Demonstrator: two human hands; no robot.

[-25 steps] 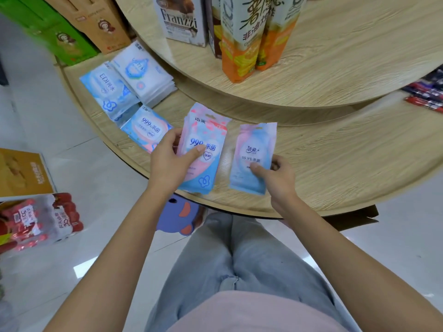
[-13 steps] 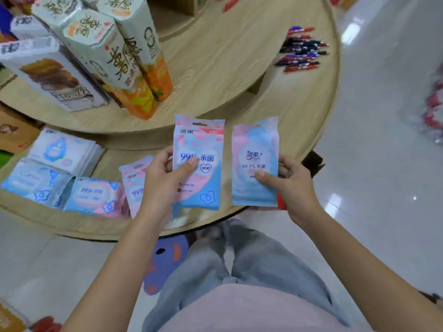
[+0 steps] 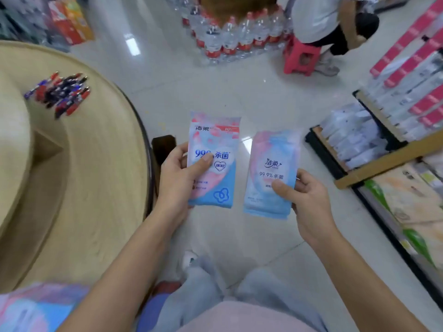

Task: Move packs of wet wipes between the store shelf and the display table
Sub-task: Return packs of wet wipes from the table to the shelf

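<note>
I see both forearms reaching forward, bare, elbows low. My left hand (image 3: 176, 178) pinches with thumb on top (fingers curled behind). My right hand (image 3: 309, 200) does likewise, its grip closed, held slightly lower and apart.

Both packs, the left pack (image 3: 212, 161) and the right pack (image 3: 272, 173), now hang over floor, off the display table (image 3: 96, 188).

Left pack (image 3: 213, 161): pink-blue, blue flower, white heart. Right pack (image 3: 272, 173): pink-blue gradient. Table (image 3: 96, 188): pale woodgrain.
</note>
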